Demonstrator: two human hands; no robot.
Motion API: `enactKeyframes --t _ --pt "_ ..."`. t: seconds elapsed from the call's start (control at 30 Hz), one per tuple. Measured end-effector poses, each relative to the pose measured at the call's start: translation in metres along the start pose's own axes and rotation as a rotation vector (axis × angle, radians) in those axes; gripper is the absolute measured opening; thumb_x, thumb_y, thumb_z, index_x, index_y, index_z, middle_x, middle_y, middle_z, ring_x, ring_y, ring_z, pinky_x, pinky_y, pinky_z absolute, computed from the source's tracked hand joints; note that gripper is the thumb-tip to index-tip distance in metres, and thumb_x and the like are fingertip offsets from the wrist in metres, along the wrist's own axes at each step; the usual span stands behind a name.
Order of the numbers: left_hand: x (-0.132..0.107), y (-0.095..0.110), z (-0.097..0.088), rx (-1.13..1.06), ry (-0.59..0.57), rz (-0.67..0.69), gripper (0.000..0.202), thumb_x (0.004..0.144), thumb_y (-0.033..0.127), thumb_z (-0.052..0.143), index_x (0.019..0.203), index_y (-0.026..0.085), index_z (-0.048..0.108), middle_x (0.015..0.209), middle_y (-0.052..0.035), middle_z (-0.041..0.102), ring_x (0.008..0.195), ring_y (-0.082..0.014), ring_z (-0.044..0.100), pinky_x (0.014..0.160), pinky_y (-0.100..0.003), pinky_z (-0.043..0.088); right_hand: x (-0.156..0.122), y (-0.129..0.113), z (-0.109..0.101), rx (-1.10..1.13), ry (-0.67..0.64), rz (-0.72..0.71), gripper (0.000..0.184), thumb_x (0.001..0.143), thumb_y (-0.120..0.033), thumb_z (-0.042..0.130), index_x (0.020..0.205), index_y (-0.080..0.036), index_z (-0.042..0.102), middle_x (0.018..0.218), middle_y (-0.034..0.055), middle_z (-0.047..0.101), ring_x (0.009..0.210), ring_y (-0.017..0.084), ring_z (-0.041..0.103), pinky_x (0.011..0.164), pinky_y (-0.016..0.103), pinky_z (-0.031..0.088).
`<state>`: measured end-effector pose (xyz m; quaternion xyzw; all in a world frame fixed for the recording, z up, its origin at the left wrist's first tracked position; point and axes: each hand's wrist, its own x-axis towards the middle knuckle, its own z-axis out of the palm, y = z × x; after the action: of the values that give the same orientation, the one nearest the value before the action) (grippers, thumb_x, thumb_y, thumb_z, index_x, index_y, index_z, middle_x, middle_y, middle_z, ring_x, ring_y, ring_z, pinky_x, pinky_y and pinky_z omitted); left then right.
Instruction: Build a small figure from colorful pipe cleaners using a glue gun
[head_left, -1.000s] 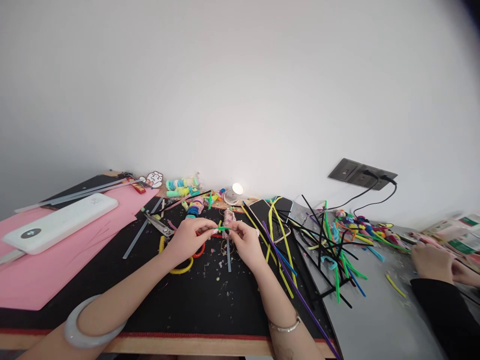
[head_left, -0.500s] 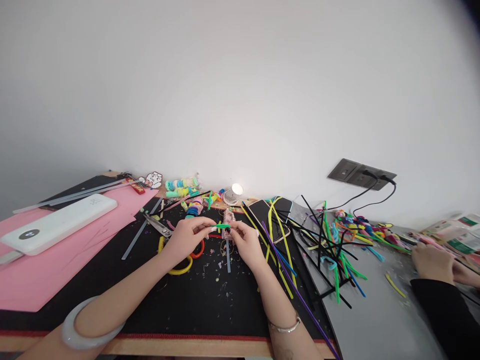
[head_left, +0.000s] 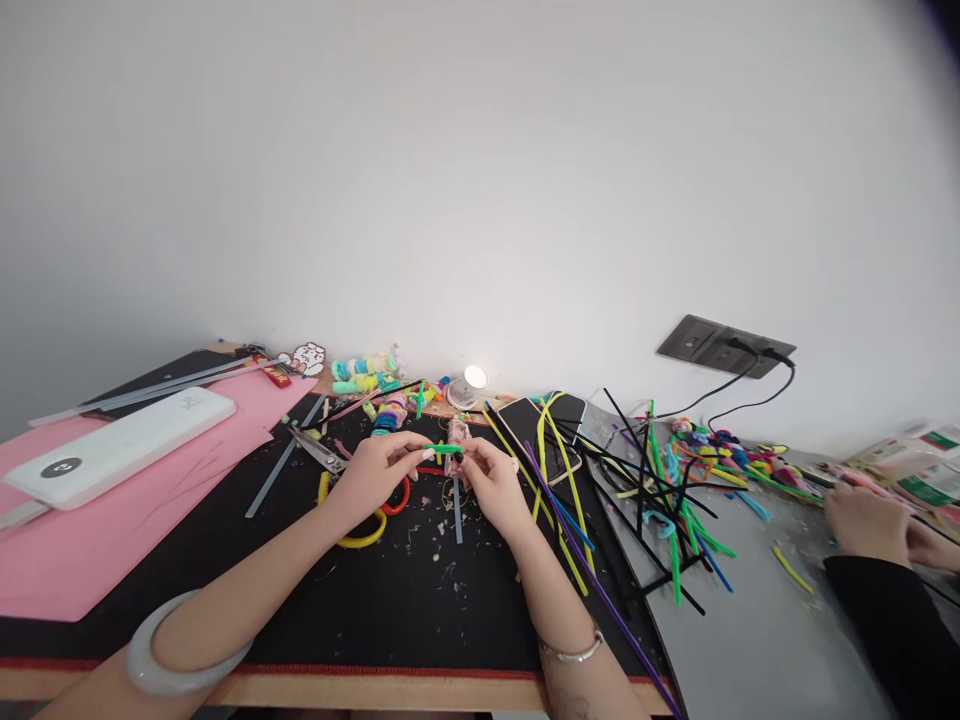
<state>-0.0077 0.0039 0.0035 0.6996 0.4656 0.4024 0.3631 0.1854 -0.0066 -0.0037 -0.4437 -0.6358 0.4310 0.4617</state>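
Observation:
My left hand [head_left: 375,473] and my right hand [head_left: 491,482] meet over the black mat [head_left: 390,590], both pinched on a short green pipe cleaner [head_left: 442,450] held level between the fingertips. A small dark bit sits at its right end by my right fingers. Just behind it stands a small pink figure [head_left: 456,432]. Scissors [head_left: 319,450] with yellow and red handle loops [head_left: 367,525] lie under my left hand.
A white power bank [head_left: 112,445] rests on pink paper [head_left: 90,520] at left. Phones [head_left: 551,425] and several loose pipe cleaners [head_left: 660,500] lie to the right. Another person's hands [head_left: 870,525] work at far right. Wall sockets [head_left: 724,347] with cables sit behind.
Both hands with the green pipe cleaner have lifted slightly away from me; otherwise nothing has shifted.

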Motion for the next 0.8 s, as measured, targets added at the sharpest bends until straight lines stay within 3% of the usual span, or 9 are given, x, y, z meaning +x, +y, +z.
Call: enactKeyframes --t 0.2,0.4,0.6,0.8 --pt "0.0002 -0.0013 0.0007 0.009 -0.051 0.021 0.025 0.086 0.039 0.052 0.084 0.020 0.066 0.060 0.0008 0.064 0.057 -0.0170 0.062 0.059 -0.027 0.047 -0.0008 -0.0019 0.0002 0.021 -0.061 0.021 0.020 0.087 -0.040 0.052 0.092 -0.021 0.055 0.073 -0.0002 0.060 0.052 0.011 0.046 0.051 0.023 0.037" --pt "0.0008 -0.0034 0.0025 -0.021 -0.113 0.028 0.026 0.087 0.041 0.050 0.081 0.020 0.063 0.059 0.0012 0.063 0.057 -0.0166 0.062 0.060 -0.027 0.047 -0.0015 -0.0052 0.0002 -0.120 -0.077 -0.023 0.033 0.092 -0.040 0.045 0.067 -0.019 0.051 0.056 -0.0036 0.046 0.049 0.011 0.039 0.050 0.023 0.030" --pt "0.0002 -0.0011 0.0050 -0.081 -0.164 -0.015 0.040 0.091 0.049 0.040 0.069 0.019 0.056 0.055 0.0014 0.059 0.053 -0.0164 0.059 0.059 -0.027 0.045 -0.0013 -0.0019 0.0022 -0.011 -0.050 -0.031 0.033 0.092 -0.043 0.046 0.070 -0.020 0.048 0.061 -0.0033 0.045 0.050 0.010 0.035 0.049 0.023 0.027" --pt "-0.0008 -0.0021 0.0084 -0.144 -0.185 -0.041 0.037 0.090 0.049 0.045 0.066 0.021 0.047 0.058 0.0044 0.052 0.050 -0.0136 0.054 0.056 -0.026 0.042 -0.0004 0.0011 0.0045 0.042 -0.072 -0.021 0.037 0.092 -0.049 0.047 0.070 -0.019 0.048 0.059 -0.0033 0.045 0.047 0.009 0.034 0.047 0.024 0.026"
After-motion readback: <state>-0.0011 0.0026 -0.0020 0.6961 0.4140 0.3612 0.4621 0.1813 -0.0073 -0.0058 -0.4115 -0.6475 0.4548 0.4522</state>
